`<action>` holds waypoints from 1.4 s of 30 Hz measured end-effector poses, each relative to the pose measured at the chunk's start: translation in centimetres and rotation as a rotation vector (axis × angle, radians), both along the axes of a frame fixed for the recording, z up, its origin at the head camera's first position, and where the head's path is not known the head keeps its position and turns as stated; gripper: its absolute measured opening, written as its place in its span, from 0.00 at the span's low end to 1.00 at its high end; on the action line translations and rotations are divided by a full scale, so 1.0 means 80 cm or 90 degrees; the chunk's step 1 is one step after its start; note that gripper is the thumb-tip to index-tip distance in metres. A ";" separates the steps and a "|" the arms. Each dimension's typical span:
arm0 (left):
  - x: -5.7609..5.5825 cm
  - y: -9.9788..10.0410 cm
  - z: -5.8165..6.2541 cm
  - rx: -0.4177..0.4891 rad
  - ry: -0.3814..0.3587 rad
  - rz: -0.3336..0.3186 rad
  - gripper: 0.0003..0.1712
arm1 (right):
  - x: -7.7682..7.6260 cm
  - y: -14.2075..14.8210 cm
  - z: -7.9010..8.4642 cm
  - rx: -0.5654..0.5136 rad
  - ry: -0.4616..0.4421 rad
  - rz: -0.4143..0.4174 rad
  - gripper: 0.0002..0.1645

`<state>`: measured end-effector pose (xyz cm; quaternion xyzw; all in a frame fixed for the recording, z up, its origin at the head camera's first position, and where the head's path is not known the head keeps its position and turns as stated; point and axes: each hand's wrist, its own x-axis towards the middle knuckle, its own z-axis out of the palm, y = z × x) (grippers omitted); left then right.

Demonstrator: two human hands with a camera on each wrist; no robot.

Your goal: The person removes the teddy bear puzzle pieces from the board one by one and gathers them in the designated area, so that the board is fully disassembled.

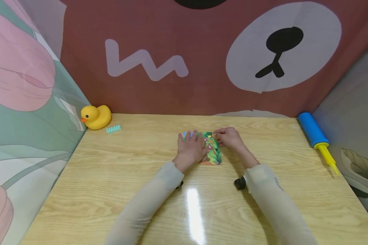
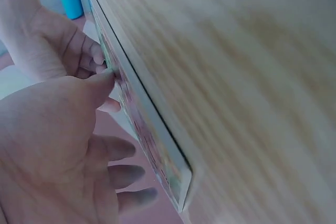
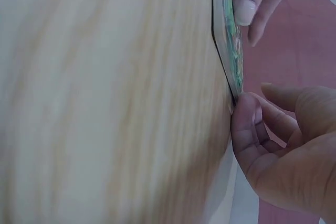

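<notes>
Green pic bd (image 1: pixel 214 154); L grip (image 1: pixel 190 149) touching

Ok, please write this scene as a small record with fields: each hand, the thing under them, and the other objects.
Left hand: spread over the picture board, touching it
Right hand: curled fingers at the board's far right corner; pinch unclear
Board: colourful, flat on the wooden table
Far left corner: yellow duck, turquoise brick beside it
Right edge: blue pump with yellow nozzle
</notes>
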<state>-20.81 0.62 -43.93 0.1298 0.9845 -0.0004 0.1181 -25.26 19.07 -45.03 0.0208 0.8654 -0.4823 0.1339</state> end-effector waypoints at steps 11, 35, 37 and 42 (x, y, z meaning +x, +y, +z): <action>-0.003 0.000 0.002 -0.022 -0.015 -0.005 0.47 | -0.004 -0.003 -0.002 0.019 0.009 -0.009 0.20; -0.011 0.009 0.003 -0.049 -0.019 0.003 0.50 | -0.010 -0.006 0.005 0.032 -0.024 -0.026 0.18; -0.012 0.011 0.003 -0.051 -0.018 0.007 0.51 | -0.010 -0.007 0.006 0.021 -0.021 -0.031 0.17; -0.013 0.013 0.003 -0.072 -0.029 0.011 0.53 | -0.009 -0.009 0.006 -0.011 -0.025 -0.037 0.16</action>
